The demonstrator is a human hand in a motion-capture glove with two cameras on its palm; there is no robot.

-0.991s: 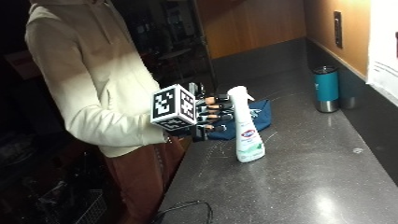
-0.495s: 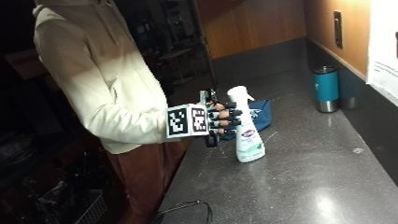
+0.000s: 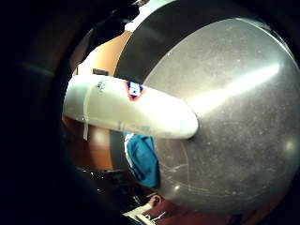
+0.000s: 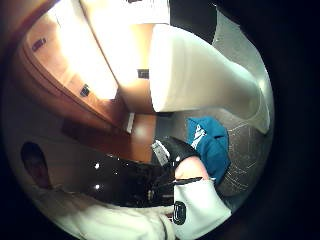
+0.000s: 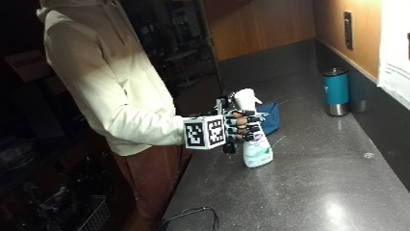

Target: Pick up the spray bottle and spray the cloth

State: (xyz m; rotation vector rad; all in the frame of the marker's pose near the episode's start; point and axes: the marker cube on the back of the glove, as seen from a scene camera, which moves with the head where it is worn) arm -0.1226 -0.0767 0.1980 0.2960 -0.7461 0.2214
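Observation:
In the outside view a white spray bottle [image 5: 257, 149] stands upright on the dark counter [image 5: 307, 192]. My gloved right hand [image 5: 239, 127] reaches in from the counter's edge side, and its fingers curl round the bottle's neck just under the spray head. Right behind the bottle lies a crumpled blue cloth [image 5: 270, 118]. Both palm views are largely filled by the bottle's white body [image 3: 126, 110] [image 4: 200, 75], so it is close to the palm. Beyond it the blue cloth [image 3: 143, 159] [image 4: 212, 142] rests on the counter.
A teal tumbler [image 5: 335, 91] stands near the back wall on the far right. A black cable [image 5: 192, 214] loops at the counter's near edge. The person in a cream hoodie [image 5: 115, 86] stands at the counter's left edge.
My hand has moved right from beside the bottle onto it, and its fingers have wrapped round the neck. The bottle stays in the same spot on the counter.

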